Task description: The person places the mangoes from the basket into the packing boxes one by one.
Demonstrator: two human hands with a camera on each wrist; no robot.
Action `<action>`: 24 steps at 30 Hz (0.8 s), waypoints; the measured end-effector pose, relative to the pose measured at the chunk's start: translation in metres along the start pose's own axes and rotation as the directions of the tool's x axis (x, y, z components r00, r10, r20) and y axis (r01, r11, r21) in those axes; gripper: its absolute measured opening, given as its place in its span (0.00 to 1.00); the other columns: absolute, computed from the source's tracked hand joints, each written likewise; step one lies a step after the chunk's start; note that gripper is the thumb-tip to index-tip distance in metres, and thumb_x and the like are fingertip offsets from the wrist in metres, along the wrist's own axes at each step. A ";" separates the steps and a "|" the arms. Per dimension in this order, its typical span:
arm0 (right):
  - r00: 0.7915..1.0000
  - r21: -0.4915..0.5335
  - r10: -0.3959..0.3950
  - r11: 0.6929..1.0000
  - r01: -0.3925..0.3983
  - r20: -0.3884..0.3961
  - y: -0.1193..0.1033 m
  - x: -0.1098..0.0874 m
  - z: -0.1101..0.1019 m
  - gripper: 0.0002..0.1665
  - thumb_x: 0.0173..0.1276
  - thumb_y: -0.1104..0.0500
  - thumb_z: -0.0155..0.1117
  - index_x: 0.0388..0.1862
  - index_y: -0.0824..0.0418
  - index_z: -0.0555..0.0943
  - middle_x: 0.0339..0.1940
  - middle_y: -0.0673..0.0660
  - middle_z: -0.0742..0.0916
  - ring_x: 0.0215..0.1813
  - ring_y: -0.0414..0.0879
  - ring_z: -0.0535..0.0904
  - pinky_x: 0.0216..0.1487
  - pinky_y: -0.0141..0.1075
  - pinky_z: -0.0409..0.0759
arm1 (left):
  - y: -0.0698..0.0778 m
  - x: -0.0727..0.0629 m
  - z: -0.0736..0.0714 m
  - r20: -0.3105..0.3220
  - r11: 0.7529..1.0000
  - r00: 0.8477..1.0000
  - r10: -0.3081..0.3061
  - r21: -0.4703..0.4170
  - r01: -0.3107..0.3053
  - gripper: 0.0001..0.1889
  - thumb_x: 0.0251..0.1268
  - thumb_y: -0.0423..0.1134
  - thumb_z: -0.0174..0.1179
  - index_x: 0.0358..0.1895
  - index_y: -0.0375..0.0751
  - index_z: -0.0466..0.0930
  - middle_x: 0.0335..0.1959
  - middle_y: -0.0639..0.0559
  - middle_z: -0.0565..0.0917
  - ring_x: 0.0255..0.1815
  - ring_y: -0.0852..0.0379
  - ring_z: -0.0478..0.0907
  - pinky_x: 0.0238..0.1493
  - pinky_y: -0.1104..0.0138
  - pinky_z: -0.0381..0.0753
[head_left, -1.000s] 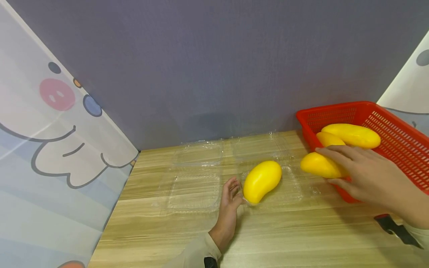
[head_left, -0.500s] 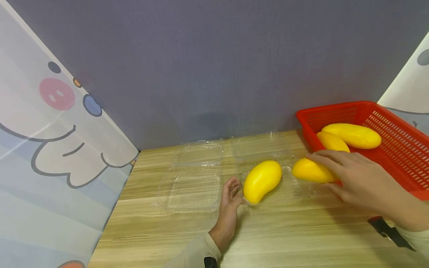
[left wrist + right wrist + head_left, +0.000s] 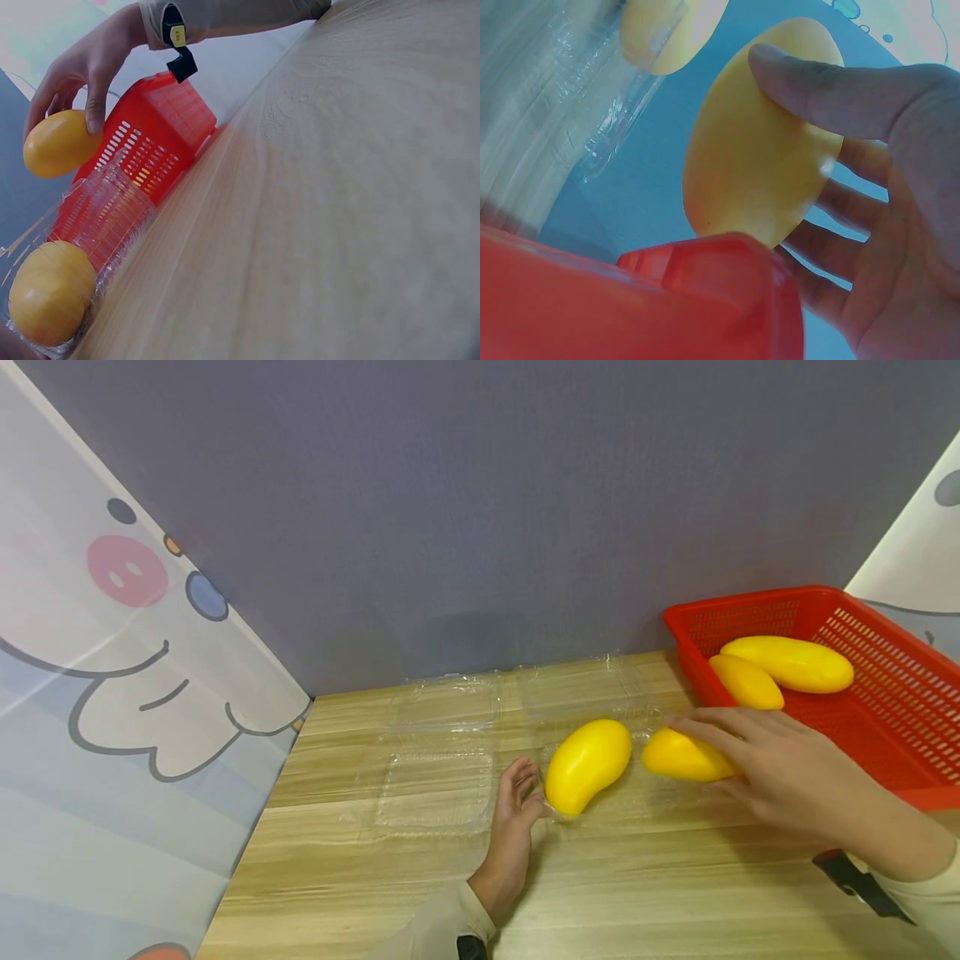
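My right hand point(image 3: 783, 777) grips a yellow mango point(image 3: 686, 755) between thumb and fingers, raised over the right side of a clear plastic clamshell box point(image 3: 637, 797). In the right wrist view the thumb presses along one side of this mango point(image 3: 757, 150), with the fingers behind it. Another mango point(image 3: 588, 767) lies tilted in the left part of that box. My left hand point(image 3: 513, 814) is at the box's left front corner, fingers loosely bent and thumb at the edge. Only a sliver of it shows in the left wrist view.
A second clear clamshell box point(image 3: 435, 789) lies open on the wooden table point(image 3: 360, 893) at left. At right stands a red basket point(image 3: 885, 727) with two more mangoes, one long mango point(image 3: 795, 663) and a smaller mango point(image 3: 746, 682). A grey panel point(image 3: 480, 510) rises behind.
My right hand has carried its mango leftward from the basket's edge to over the box, uncovering more of the basket. The left hand and the mango in the box have stayed put.
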State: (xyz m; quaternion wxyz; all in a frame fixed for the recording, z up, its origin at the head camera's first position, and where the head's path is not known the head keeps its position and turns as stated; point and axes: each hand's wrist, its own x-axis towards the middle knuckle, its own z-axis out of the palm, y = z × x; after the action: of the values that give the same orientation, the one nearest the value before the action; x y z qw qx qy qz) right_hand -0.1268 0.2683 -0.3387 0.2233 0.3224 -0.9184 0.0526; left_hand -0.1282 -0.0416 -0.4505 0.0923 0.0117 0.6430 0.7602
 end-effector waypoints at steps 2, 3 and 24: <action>1.000 0.000 -0.028 1.000 0.028 -0.010 0.000 0.000 0.002 0.51 0.38 0.55 0.83 0.67 0.50 0.76 0.59 0.52 0.84 0.57 0.54 0.79 0.55 0.55 0.74 | 0.000 0.000 0.000 0.000 1.000 1.000 0.001 0.000 -0.001 0.38 0.60 0.34 0.52 0.76 0.48 0.51 0.76 0.46 0.59 0.79 0.46 0.51 0.76 0.40 0.50; 0.999 0.002 -0.036 0.999 0.036 -0.012 0.000 0.000 0.002 0.51 0.37 0.57 0.83 0.67 0.49 0.75 0.59 0.52 0.84 0.57 0.54 0.79 0.54 0.55 0.74 | 0.000 0.000 0.000 0.000 1.000 1.000 0.002 0.000 -0.002 0.38 0.60 0.34 0.52 0.76 0.48 0.51 0.76 0.46 0.59 0.79 0.46 0.51 0.76 0.40 0.50; 0.987 0.044 -0.122 0.992 0.118 0.105 -0.008 -0.003 0.009 0.64 0.32 0.78 0.77 0.71 0.42 0.71 0.66 0.45 0.78 0.61 0.50 0.77 0.64 0.41 0.65 | 0.000 0.000 0.000 0.000 1.000 1.000 -0.005 -0.002 0.005 0.39 0.60 0.34 0.52 0.76 0.47 0.51 0.77 0.46 0.58 0.80 0.45 0.50 0.77 0.39 0.49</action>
State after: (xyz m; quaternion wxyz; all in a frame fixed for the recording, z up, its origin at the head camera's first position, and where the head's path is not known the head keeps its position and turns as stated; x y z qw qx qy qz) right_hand -0.1234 0.2619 -0.3484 0.1703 0.3838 -0.9067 0.0390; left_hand -0.1281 -0.0418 -0.4502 0.0944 0.0099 0.6422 0.7606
